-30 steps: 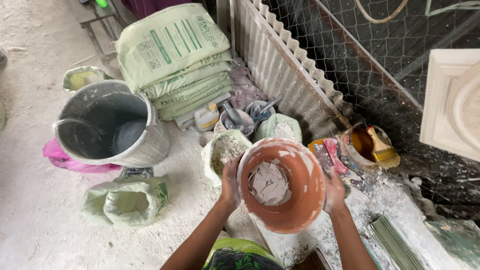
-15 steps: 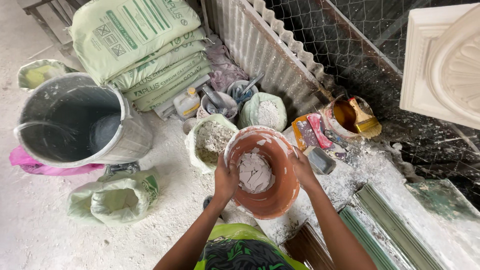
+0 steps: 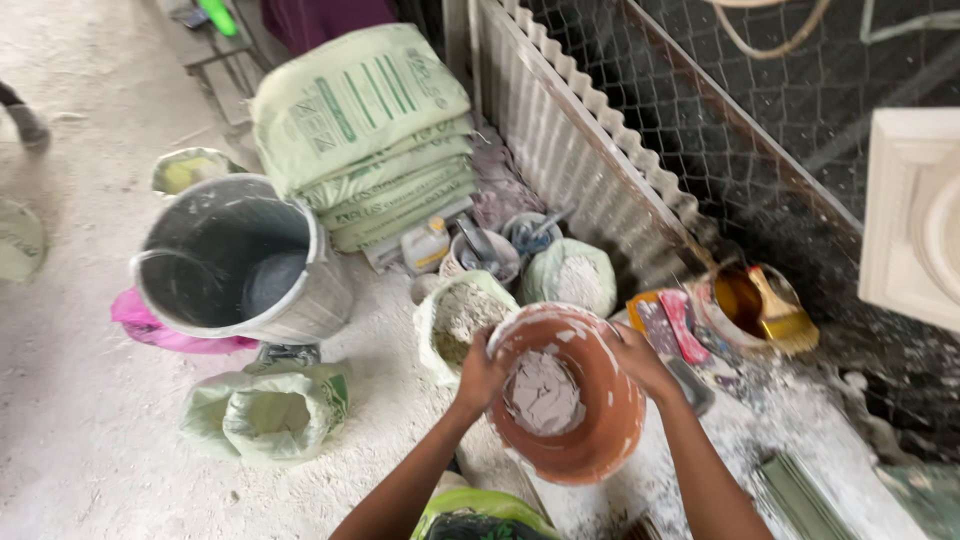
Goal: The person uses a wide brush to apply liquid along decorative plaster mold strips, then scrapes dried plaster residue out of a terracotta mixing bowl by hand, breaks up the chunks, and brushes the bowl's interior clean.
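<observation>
Orange-brown bowl (image 3: 568, 395) sits between both hands, held up above the dusty floor (image 3: 70, 420), with a flat cake of pale grey-white plaster lying in its bottom and white smears along its inner wall. The left hand (image 3: 480, 375) grips the bowl's left rim, its fingers (image 3: 497, 357) curled narrowly over the edge. The right hand (image 3: 640, 360) holds the opposite rim in the same way, fingers closed on it.

Just left of the bowl, and touching or nearly touching it, stands an open white sack (image 3: 460, 320) of greyish powder. Beyond the bowl is a second open sack (image 3: 570, 275) of white powder, and beside that a small tub (image 3: 485, 255) with a tool standing in it. Further left of the bowl is a large grey bucket (image 3: 245, 260), tilted, resting on something pink (image 3: 150, 325); below the bucket lies a crumpled pale green bag (image 3: 265, 410) with its mouth open. Stacked green-and-white sacks (image 3: 365, 130) lie behind the bucket, against a corrugated sheet (image 3: 580, 160) that leans on wire mesh. To the bowl's right, near it, sits a pot of yellow-brown liquid (image 3: 740, 300) with a brush (image 3: 780, 315) laid across it. A white moulded panel (image 3: 915, 220) shows at the far right edge.
</observation>
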The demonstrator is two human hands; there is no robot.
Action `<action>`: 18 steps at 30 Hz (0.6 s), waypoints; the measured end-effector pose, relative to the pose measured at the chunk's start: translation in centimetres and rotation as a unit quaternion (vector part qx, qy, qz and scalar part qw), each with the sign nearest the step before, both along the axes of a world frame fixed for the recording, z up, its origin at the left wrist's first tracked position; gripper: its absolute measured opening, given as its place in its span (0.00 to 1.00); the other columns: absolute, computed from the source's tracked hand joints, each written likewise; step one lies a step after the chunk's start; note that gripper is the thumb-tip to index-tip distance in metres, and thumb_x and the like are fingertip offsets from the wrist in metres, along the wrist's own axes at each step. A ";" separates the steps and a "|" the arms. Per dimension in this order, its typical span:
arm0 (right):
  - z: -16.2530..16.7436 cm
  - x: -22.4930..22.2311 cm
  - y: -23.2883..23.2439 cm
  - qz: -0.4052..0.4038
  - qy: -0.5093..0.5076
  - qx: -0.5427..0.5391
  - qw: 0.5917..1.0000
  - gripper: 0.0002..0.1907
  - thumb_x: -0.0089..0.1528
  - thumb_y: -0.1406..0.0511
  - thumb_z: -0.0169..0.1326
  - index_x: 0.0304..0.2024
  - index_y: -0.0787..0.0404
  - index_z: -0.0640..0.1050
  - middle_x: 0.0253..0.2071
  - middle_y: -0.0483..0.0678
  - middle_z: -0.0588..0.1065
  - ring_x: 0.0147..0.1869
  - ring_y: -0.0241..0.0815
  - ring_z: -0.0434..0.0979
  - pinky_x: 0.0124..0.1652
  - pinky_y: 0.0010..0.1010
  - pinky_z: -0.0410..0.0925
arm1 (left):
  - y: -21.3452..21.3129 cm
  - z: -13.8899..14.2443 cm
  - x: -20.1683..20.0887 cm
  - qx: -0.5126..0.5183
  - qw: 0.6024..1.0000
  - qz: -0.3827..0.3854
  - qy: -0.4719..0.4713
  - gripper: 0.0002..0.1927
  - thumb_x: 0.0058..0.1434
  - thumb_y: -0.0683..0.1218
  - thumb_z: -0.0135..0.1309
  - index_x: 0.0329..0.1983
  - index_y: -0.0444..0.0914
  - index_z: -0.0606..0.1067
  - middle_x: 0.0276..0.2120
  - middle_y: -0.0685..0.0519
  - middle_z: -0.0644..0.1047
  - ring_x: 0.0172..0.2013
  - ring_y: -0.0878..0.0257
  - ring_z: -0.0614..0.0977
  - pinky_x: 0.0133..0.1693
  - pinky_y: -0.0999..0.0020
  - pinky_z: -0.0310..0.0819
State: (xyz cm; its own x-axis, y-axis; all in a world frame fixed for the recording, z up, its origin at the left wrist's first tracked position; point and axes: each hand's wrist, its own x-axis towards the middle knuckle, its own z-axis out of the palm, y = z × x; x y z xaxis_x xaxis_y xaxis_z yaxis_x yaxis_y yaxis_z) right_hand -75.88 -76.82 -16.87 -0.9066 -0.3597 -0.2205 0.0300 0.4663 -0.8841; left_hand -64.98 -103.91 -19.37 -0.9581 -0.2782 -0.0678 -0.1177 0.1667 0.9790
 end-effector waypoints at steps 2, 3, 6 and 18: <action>-0.2 -0.2 -0.2 -0.005 0.019 0.020 1.000 0.25 0.70 0.51 0.45 0.50 0.67 0.78 0.41 0.51 0.81 0.45 0.37 0.77 0.48 0.31 0.70 | 0.2 0.6 0.0 -0.059 0.998 -0.006 -0.016 0.31 0.67 0.47 0.53 0.67 0.27 0.60 0.54 0.32 0.76 0.55 0.43 0.80 0.56 0.54 0.73; -0.4 0.0 -0.1 -0.003 0.031 0.030 0.999 0.24 0.70 0.52 0.45 0.50 0.66 0.78 0.41 0.51 0.81 0.44 0.38 0.77 0.48 0.32 0.70 | 0.4 1.0 0.1 -0.087 0.996 -0.012 -0.028 0.31 0.67 0.47 0.53 0.68 0.27 0.59 0.54 0.30 0.76 0.55 0.41 0.79 0.56 0.53 0.73; -0.9 0.1 0.3 -0.009 0.053 0.069 0.996 0.21 0.69 0.54 0.46 0.49 0.65 0.78 0.38 0.53 0.80 0.41 0.42 0.78 0.46 0.34 0.70 | 1.0 2.4 0.5 -0.054 0.992 -0.043 -0.102 0.34 0.64 0.44 0.46 0.71 0.28 0.54 0.46 0.31 0.80 0.48 0.42 0.85 0.53 0.55 0.78; -1.5 -0.3 0.3 -0.087 -0.044 0.056 0.994 0.23 0.69 0.53 0.47 0.55 0.64 0.77 0.45 0.54 0.80 0.46 0.42 0.77 0.48 0.34 0.70 | 3.0 3.8 1.7 -0.375 0.910 -0.177 0.020 0.38 0.68 0.44 0.45 0.69 0.14 0.44 0.62 0.19 0.62 0.56 0.32 0.74 0.59 0.47 0.70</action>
State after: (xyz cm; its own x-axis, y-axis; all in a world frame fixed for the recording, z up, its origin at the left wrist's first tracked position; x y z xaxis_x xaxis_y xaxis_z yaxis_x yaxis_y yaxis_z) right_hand -76.17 -76.48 -18.38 -0.9284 -0.1687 -0.3312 0.1928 0.5432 -0.8171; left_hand -63.26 -100.96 -15.58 -0.9943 0.0945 0.0499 0.1059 0.8102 0.5764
